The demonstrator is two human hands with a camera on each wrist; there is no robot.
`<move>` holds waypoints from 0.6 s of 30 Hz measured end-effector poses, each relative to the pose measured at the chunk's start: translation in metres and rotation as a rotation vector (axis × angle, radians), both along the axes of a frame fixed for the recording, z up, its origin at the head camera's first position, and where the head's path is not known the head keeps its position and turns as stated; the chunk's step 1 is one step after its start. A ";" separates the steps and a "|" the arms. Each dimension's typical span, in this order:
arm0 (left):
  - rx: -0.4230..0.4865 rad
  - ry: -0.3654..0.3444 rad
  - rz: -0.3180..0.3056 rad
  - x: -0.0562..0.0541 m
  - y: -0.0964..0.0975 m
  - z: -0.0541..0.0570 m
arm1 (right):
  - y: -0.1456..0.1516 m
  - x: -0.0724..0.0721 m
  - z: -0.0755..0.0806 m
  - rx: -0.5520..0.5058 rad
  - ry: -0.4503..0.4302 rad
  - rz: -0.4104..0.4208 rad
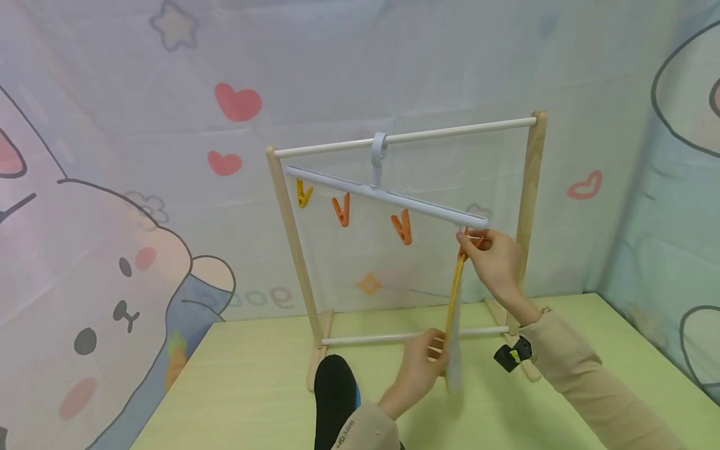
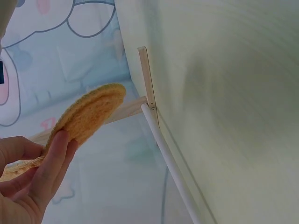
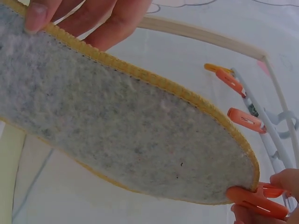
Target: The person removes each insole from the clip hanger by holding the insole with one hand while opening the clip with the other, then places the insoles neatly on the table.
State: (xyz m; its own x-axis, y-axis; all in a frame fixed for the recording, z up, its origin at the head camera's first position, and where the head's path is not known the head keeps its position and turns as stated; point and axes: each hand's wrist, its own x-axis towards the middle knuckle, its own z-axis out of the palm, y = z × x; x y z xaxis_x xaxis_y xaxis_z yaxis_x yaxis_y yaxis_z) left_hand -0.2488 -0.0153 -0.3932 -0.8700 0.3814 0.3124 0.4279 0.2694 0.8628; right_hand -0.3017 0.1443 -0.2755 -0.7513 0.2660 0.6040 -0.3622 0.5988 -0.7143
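A long insole (image 3: 131, 112) with a grey felt underside and a yellow stitched edge hangs upright below the right end of the pale blue hanger (image 1: 416, 203). My left hand (image 1: 419, 369) pinches it by the edge low down, thumb on one side and fingers on the other. In the left wrist view its yellow fuzzy face (image 2: 93, 112) shows. Up at the hanger's end, my right hand (image 1: 497, 259) squeezes an orange clothespin (image 3: 257, 201), whose jaws overlap the tip of the insole. The hanger slopes down to the right.
A wooden stand (image 1: 534, 181) with a white rod (image 1: 461, 130) bears the hanger. From the hanger hang a yellow clip (image 1: 304, 194) and two orange clips, one near the middle (image 1: 402, 227). A black rounded sole-like shape (image 1: 334, 400) with a blue edge is beside my left sleeve.
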 end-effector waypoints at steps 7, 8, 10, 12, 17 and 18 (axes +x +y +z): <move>-0.011 0.010 -0.002 0.003 -0.001 0.003 | -0.004 -0.001 0.000 -0.023 0.005 -0.020; -0.012 0.009 -0.001 0.004 -0.001 0.004 | -0.005 -0.001 0.000 -0.021 0.002 -0.023; -0.008 0.005 0.000 0.003 -0.002 0.004 | -0.005 -0.001 0.001 -0.019 -0.001 -0.021; -0.009 0.002 0.002 0.003 -0.002 0.004 | -0.005 -0.001 0.001 -0.009 0.002 -0.021; -0.003 -0.011 0.006 0.005 -0.003 0.004 | -0.005 -0.001 0.001 0.019 0.019 -0.023; -0.002 -0.014 0.007 0.005 -0.003 0.004 | -0.005 -0.001 0.001 0.024 0.023 -0.024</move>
State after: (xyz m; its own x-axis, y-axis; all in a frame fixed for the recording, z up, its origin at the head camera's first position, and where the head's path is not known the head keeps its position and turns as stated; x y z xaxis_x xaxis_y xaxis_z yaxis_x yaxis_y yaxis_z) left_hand -0.2441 -0.0181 -0.3889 -0.8770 0.3757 0.2996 0.4139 0.2740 0.8681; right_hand -0.3027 0.1391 -0.2742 -0.7309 0.2693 0.6271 -0.3632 0.6245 -0.6915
